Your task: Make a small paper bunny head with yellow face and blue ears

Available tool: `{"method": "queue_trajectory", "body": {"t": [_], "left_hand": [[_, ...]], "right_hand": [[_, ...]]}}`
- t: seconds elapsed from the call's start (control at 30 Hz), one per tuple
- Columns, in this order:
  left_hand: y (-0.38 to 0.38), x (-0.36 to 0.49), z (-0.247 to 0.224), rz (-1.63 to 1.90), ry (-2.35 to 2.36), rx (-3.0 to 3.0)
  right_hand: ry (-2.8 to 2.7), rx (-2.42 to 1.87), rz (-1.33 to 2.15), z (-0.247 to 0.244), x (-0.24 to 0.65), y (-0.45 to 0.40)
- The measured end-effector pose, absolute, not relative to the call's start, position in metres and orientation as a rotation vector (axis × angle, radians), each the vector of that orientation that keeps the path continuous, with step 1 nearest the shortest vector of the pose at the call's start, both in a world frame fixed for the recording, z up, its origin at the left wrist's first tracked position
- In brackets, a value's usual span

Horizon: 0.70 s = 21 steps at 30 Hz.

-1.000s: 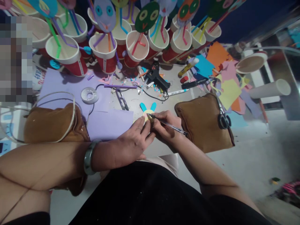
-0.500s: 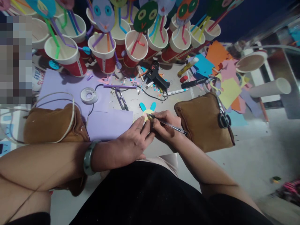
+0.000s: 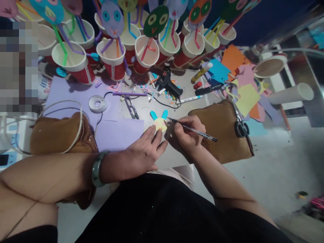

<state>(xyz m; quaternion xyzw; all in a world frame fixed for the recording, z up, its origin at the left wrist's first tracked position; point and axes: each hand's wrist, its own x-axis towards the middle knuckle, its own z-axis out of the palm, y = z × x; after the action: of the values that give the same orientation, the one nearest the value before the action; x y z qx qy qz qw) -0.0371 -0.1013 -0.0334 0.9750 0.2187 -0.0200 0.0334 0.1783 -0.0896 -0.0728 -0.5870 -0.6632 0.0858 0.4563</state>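
Note:
A small yellow paper face [image 3: 160,123] with two blue ears and an orange mouth lies flat on the grey table. My left hand [image 3: 145,148] rests beside it, fingers stretched out, the fingertips pressing on its lower left edge. In my right hand [image 3: 189,133] is a black-tipped pen [image 3: 199,132] with a clear barrel, gripped between thumb and fingers. Its tip is just right of the paper face, apart from it. Purple paper [image 3: 118,135] lies left of my left hand.
Red and white paper cups [image 3: 146,55] holding straw-legged paper faces line the back. Nearer are a black glue gun [image 3: 168,84], a utility knife [image 3: 131,107] and a tape roll [image 3: 97,104]. Scissors [image 3: 241,126] lie on the right brown pouch [image 3: 222,135]; another pouch [image 3: 60,135] is at left.
My right hand has moved right with the pen, lifting the tip off the yellow face and uncovering more of it. My left hand has stayed in place.

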Motion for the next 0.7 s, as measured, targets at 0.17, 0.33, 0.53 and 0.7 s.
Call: {"method": "queue_trajectory", "body": {"t": [0.17,0.33,0.53,0.7], "left_hand": [[-0.1019,-0.0372,-0.0347,-0.066,0.687,2.996],[-0.1017,-0.0372,-0.0374,-0.060,0.671,2.996],[-0.1020,-0.0376,-0.0401,-0.039,0.676,2.977],[-0.1020,-0.0374,-0.0394,-0.042,0.680,2.971]], "right_hand": [[-1.708,-1.442,0.331,-0.0725,0.1831,-0.0894],[-1.767,-1.426,0.363,-0.0725,0.1814,-0.0881],[-1.756,-1.434,0.391,-0.0743,0.1802,-0.0885],[-1.775,-1.413,0.368,-0.0746,0.1798,-0.0885]]}}
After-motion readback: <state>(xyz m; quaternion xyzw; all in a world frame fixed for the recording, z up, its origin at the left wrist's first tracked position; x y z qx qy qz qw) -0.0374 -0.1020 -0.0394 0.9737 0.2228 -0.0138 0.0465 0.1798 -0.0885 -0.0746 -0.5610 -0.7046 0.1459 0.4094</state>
